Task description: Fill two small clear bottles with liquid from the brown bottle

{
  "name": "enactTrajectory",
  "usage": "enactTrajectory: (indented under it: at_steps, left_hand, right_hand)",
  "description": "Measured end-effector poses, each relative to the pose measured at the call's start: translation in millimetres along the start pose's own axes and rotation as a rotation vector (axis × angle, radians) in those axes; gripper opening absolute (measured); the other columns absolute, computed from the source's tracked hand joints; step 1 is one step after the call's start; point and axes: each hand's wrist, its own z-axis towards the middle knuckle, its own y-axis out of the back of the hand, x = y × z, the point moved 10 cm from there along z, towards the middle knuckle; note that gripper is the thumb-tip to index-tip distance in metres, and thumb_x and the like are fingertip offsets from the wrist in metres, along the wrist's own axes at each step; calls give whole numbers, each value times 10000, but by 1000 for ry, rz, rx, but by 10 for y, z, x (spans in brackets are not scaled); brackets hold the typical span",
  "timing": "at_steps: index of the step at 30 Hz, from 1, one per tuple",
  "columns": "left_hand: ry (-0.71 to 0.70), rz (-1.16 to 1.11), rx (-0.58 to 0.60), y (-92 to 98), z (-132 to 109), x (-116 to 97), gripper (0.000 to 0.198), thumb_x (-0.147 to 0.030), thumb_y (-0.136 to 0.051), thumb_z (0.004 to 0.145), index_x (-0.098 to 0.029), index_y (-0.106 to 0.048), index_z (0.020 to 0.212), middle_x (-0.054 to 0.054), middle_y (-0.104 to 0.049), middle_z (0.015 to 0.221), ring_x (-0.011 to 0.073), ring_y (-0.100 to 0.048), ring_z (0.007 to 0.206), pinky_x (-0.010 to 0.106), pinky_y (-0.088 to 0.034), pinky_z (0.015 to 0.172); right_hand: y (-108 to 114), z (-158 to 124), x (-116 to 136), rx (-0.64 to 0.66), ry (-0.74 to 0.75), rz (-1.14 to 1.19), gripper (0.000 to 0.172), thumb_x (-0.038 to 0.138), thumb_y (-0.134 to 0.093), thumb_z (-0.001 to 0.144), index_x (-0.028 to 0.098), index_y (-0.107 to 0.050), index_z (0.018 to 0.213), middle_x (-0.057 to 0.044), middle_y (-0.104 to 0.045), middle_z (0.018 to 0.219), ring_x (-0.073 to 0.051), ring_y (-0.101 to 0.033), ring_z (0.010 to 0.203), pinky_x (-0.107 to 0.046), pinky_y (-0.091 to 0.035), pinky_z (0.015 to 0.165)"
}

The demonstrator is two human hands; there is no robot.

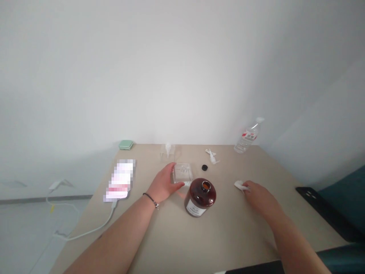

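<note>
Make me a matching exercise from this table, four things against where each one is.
Things: 1 brown bottle; 2 clear box; 3 white wad; 4 water bottle.
Places: a far right corner of the table; b touching the right hand; c held by the left hand; d between both hands, uncapped.
Pairs: 1-d; 2-c; 3-b; 4-a.

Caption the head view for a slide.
Left hand holds clear box beside open brown bottle; right hand touches white wad.

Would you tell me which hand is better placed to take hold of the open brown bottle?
Probably the left: the left hand grips the clear box right beside the brown bottle, while the right hand sits farther away, touching a white wad.
</note>
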Motion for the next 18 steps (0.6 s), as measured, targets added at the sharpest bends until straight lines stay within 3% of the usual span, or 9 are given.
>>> enactTrajectory:
  at_steps: [3, 6, 8, 12, 18]
  left_hand:
    - [10, 44, -26, 23, 1, 6, 716, -322, -795, 697, -202, -464, 1320, 134, -603, 1310, 312, -589, 1202, 482, -432, 1065]
    - [5, 64, -32, 35, 2, -14, 728, -323, -804, 689, -195, -469, 1324, 134, -612, 1306, 307, -587, 1205, 454, -433, 1065]
    - [0, 67, -34, 48, -1, -35, 732, -333, -806, 690, -192, -469, 1324, 133, -616, 1301, 304, -589, 1199, 443, -438, 1057]
    - [-22, 65, -33, 78, -17, -98, 689, -318, -800, 704, -202, -481, 1304, 110, -628, 1275, 283, -602, 1165, 421, -451, 1031]
    - [-5, 84, -34, 116, -35, -159, 614, -312, -814, 693, -227, -536, 1234, 71, -662, 1168, 274, -628, 1078, 401, -474, 955]
  right_hand:
    - [254, 110, 323, 12, 63, 108, 269, 247, -458, 867, 187, -711, 937, -115, -755, 939, -272, -699, 874, -334, -485, 734]
    - [734, 257, 919, -58, 240, 245, 325, 325, -473, 875, 209, -687, 1090, -61, -736, 838, -219, -667, 751, -292, -456, 653]
    - [889, 356, 1402, 9, 370, 290, 351, 347, -485, 875, 200, -675, 1130, -24, -697, 727, -185, -627, 644, -269, -426, 594]
    - [795, 468, 2283, 207, 613, 119, 265, 272, -506, 872, 170, -732, 965, -50, -736, 826, -171, -630, 704, -247, -419, 618]
    - [522, 435, 2866, 327, 857, -167, 303, 216, -492, 907, 166, -741, 1073, -90, -757, 1015, -211, -668, 890, -274, -448, 747]
